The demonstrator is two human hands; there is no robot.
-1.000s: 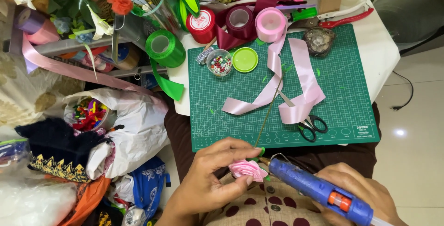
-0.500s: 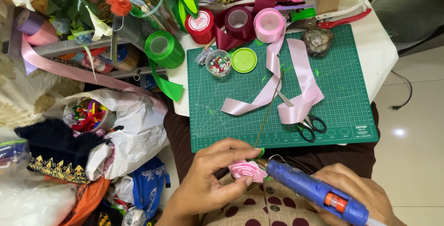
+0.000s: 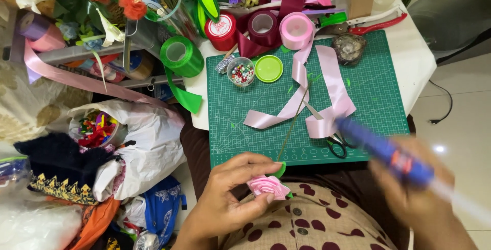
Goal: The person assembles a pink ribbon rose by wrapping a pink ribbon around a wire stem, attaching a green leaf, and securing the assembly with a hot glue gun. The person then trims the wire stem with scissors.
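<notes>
Left hand [image 3: 232, 199] pinches a pink ribbon rose [image 3: 268, 186] just below the green cutting mat [image 3: 388, 106]; the rose looks light, soft, crushable — best held at its base; right hand [image 3: 414, 188], blurred, grips a blue glue gun [image 3: 381, 150] beside the mat's lower right corner.

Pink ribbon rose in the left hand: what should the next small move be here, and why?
Probably bring the glue gun back down to the pink ribbon rose. The right hand holds the gun raised and away, motion-blurred, its nozzle over the cutting mat near the scissors, while the left hand pinches the rose with its wire stem attached.
</notes>
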